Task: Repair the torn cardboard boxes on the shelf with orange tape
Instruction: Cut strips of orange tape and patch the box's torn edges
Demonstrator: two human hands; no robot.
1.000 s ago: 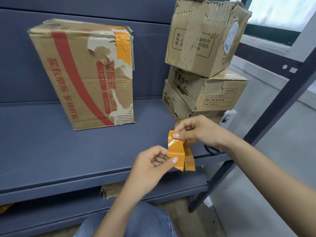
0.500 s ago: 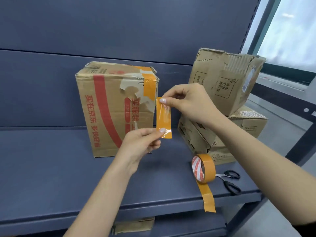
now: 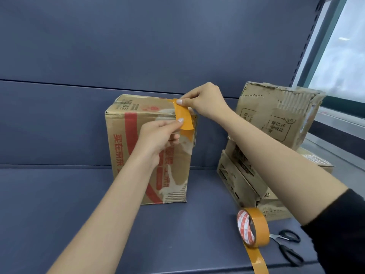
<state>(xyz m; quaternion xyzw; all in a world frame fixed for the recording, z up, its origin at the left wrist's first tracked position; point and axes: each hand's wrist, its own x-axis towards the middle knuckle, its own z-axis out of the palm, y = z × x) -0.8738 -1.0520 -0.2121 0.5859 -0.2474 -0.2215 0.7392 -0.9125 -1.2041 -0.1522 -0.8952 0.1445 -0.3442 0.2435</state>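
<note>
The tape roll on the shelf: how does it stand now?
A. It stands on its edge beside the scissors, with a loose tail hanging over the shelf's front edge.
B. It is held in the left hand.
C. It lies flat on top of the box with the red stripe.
A: the tape roll stands on edge left of the scissors, its tail running down past the shelf edge.

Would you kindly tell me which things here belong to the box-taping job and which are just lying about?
In use:
- orange tape strip, pinched by left hand and right hand
- torn red-striped box
- orange tape roll
- stacked torn boxes, awaiting repair

Lying about:
- black-handled scissors on the shelf
</note>
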